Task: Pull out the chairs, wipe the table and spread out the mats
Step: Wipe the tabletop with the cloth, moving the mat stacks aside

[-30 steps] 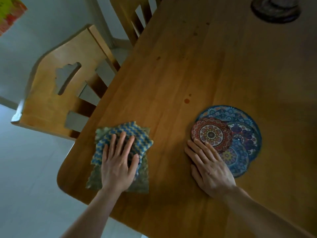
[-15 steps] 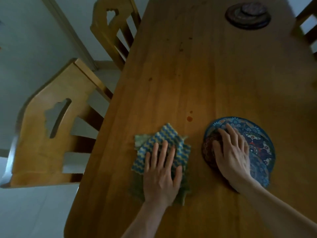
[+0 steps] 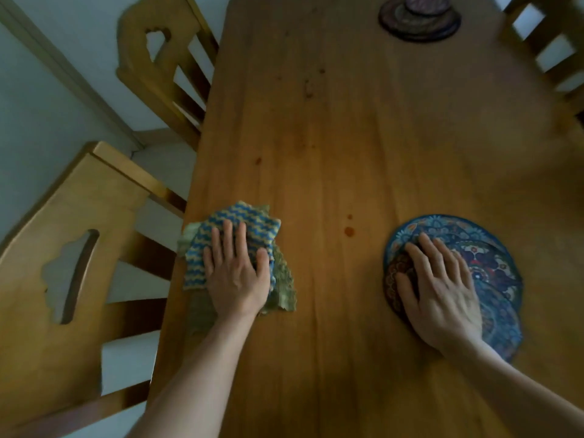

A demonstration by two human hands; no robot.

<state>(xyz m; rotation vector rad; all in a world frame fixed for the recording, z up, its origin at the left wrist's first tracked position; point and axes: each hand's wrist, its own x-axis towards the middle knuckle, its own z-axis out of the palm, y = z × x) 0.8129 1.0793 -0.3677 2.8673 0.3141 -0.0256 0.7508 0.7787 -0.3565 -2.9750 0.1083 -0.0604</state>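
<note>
My left hand lies flat with straight fingers on a blue-and-yellow zigzag cloth near the left edge of the wooden table. My right hand rests flat on a stack of round patterned mats at the right, covering its left part. A few small reddish spots mark the wood between the cloth and the mats.
Two wooden chairs stand along the table's left side, one near and one farther back. Another chair is at the far right. A second dark stack of round mats lies at the table's far end.
My left hand has slid the cloth across the near table, first to the right, then back toward the left edge. My right hand has moved onto the mat stack. The view has shifted forward.
</note>
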